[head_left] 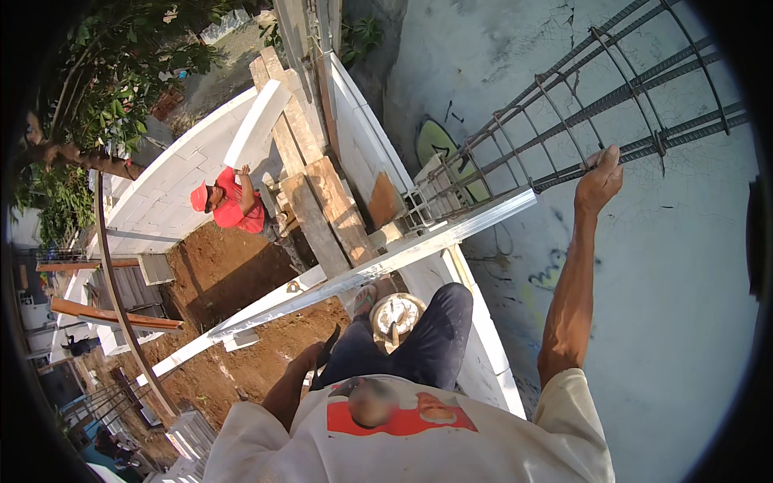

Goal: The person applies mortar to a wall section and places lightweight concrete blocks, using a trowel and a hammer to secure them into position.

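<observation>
Hanging over the upper left, green leaves (113, 72) spread above a thin pole (117, 282) that curves down past a brown beam (117, 315). Beside them a white block wall (181, 165) bends around a patch of bare dirt (233, 278). On that ground stands a co-worker (244, 211) in a red cap and red shirt, one hand raised to the lower end of a long white slab (258, 125), which slants upward. Lower down, the person's left hand (306, 358) is beside the left thigh, close to a dark strip (328, 346); whether its fingers close on that strip I cannot tell. Farther right, worn wooden planks (310, 213) run up toward the top. Between the person's knees sits a round bucket (407, 319) with white stuff and a tool in it. A long silvery bar (451, 233) crosses above the bucket, from lower left to upper right. Beyond it, a steel cage (580, 165) of ribbed rods and square hoops slopes from the middle to the upper right. The right hand (600, 181), arm stretched out, is wrapped around its lower rods, before a pale blue-grey wall (676, 322).
</observation>
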`<control>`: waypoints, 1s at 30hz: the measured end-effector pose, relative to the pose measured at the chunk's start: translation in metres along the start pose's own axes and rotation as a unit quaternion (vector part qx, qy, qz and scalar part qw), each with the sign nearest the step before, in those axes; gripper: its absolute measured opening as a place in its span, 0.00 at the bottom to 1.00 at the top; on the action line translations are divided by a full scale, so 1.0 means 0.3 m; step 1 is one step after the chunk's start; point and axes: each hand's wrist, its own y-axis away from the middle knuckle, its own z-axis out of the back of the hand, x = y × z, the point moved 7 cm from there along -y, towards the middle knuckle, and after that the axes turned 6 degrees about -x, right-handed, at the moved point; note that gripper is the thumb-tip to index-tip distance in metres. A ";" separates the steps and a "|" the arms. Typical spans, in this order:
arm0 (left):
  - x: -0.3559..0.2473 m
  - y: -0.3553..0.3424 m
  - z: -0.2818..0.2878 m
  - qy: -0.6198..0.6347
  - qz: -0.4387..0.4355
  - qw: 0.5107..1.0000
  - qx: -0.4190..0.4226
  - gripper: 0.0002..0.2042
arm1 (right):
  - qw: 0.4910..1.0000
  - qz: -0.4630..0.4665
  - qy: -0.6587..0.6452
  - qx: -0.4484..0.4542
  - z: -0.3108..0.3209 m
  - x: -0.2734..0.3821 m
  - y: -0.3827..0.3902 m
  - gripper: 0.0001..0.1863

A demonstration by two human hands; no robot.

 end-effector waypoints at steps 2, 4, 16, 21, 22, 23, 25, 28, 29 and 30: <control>-0.018 0.012 0.010 -0.019 -0.067 0.997 -0.019 0.17 | 1.000 -0.004 0.005 0.004 0.000 0.010 0.006 0.27; -0.014 0.021 0.018 -0.006 -0.086 0.996 -0.019 0.17 | 1.000 0.011 0.012 0.005 0.001 0.011 0.003 0.27; 0.165 0.069 -0.029 0.124 0.071 0.989 -0.038 0.18 | 1.000 0.001 0.022 -0.003 0.026 0.034 0.018 0.30; 0.130 0.133 -0.003 0.176 0.041 0.978 -0.103 0.16 | 1.000 -0.011 0.020 -0.014 0.045 0.027 0.027 0.30; 0.127 0.146 0.008 0.177 0.041 0.977 -0.108 0.16 | 1.000 -0.011 0.015 -0.014 0.051 0.027 0.030 0.30; 0.099 0.157 0.027 0.126 -0.013 0.985 -0.118 0.15 | 1.000 -0.016 0.019 -0.019 0.060 0.024 0.032 0.30; 0.051 0.172 0.058 0.075 -0.068 0.987 -0.125 0.15 | 0.999 -0.020 0.025 -0.024 0.067 0.023 0.035 0.30; 0.029 0.169 0.098 0.083 -0.102 0.978 -0.162 0.12 | 0.999 -0.028 0.010 -0.032 0.062 0.020 0.025 0.30; 0.059 0.149 0.099 0.235 -0.039 0.954 -0.180 0.12 | 0.999 -0.019 0.004 -0.025 0.056 0.026 0.016 0.30; 0.118 0.139 0.097 0.380 0.026 0.904 -0.195 0.12 | 1.000 -0.012 -0.005 -0.019 0.048 0.035 0.017 0.30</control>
